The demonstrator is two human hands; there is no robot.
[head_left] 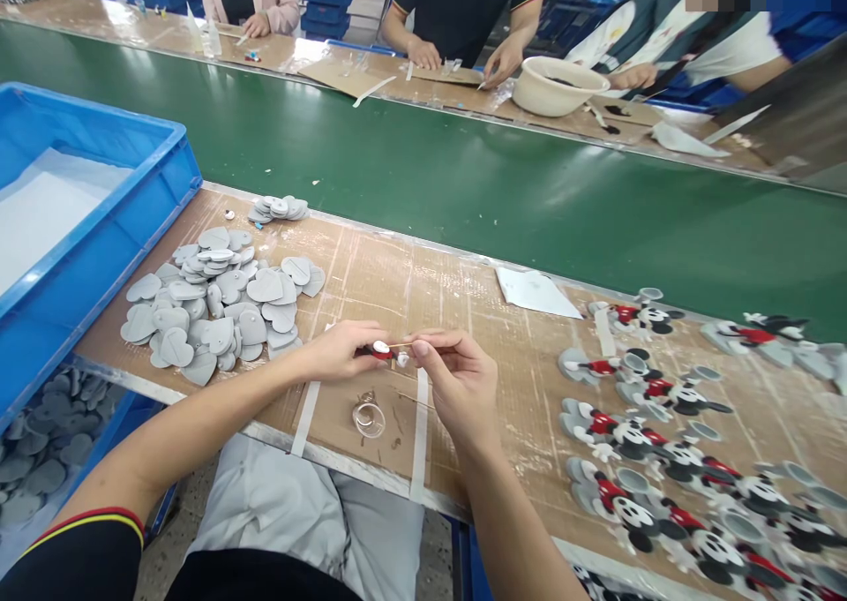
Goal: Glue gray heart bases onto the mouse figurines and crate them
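Item one: a small red-and-white moulded piece [382, 350], held just above the near part of the tabletop [463, 292], directly in front of you. A thin wooden stick [401, 345] touches it. Your left hand [341, 351] and right hand [456, 380] meet here, the grip of each closed on the piece.

Below your hands: a clear looped ring [369, 416], lying on the cardboard surface.

To your left: a loose heap of grey heart-shaped pieces [218, 301]. Beside it is a blue plastic crate [142, 173] holding white sheeting, and beneath that a second blue crate [125, 416] filled with similar grey pieces.

To your right: rows of red, black and white cartoon mouse figures [635, 433].

Across the green conveyor belt [423, 177]: a white basin [559, 85] with dark contents, near a co-worker's hand [503, 61].
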